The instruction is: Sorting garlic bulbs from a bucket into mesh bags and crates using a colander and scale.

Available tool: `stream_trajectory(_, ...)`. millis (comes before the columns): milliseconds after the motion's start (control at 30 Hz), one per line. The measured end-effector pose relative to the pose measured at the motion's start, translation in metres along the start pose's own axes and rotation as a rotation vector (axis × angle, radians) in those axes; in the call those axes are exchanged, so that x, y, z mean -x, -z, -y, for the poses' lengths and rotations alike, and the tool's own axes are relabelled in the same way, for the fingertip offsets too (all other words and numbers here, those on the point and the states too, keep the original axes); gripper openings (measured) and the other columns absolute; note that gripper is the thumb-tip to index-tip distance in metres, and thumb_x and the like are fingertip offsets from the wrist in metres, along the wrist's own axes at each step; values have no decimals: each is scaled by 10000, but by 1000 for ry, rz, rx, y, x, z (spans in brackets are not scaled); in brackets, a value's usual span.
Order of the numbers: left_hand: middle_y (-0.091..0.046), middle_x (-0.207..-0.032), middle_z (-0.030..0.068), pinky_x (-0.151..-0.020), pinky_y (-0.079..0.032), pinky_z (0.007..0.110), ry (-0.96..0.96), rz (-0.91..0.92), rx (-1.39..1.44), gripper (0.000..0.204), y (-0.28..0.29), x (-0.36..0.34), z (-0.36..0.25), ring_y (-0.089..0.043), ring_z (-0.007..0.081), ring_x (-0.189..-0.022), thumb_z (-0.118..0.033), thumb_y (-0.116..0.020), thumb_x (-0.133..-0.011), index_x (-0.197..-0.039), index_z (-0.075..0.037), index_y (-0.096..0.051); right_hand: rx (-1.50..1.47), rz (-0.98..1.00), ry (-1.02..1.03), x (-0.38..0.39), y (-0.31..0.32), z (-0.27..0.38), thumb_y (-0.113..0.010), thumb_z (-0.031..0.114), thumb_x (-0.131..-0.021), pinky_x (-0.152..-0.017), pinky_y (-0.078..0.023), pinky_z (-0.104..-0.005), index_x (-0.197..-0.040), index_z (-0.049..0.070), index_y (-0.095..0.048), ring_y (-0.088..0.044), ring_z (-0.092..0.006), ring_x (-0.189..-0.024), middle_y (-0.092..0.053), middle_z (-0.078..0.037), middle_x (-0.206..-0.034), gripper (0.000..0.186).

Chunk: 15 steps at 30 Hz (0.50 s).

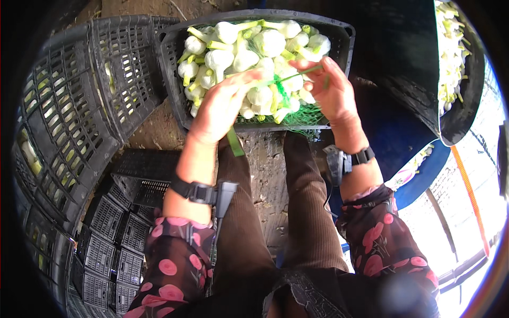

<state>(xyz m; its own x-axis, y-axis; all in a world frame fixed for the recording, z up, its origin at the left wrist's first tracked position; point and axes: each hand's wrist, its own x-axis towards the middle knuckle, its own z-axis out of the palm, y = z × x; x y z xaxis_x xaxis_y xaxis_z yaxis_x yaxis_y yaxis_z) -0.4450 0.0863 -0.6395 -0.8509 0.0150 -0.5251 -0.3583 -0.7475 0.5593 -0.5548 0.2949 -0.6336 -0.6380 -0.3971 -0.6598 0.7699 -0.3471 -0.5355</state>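
A black plastic crate (347,47) in front of me is full of white garlic bulbs (269,42) with short green stems. Green netting (306,115) lies over the bulbs on its near side, bunched at the middle. A flat green strip (235,142) runs between my hands across this bunched netting. My left hand (220,106) is closed on the strip, whose tail hangs below the palm over the crate's near rim. My right hand (335,91) pinches the strip's other end between thumb and fingers. Glare washes out some of the left fingertips.
Large black slatted crates (58,122) holding garlic stand at my left. Smaller black crates (114,238) are stacked below them. At the right is a dark container (461,122) with more garlic, beside an orange strap (471,196). My legs straddle the space before the crate.
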Motion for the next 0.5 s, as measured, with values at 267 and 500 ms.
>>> stream_trajectory(267, -428, -675, -65, -542, -324, 195, 21, -231, -44, 125, -7, -31, 21, -337, 37, -562, -168, -538, -948, -915, -58, -589, 871, -35, 212, -24, 6, -32, -511, 254, -981, -459, -329, -218, -832, 58, -482, -397, -67, -500, -433, 21, -613, 248)
stream_trajectory(500, -540, -903, -5, -828, -420, 267, -125, -68, -466, 365, -15, -14, 3, -499, 123, -873, -147, -570, -929, -1266, -12, -533, 453, 1, 52, -17, 8, -16, -528, 201, -964, -626, -409, -247, -882, 28, -552, -502, -107, -702, -550, -29, -768, 193)
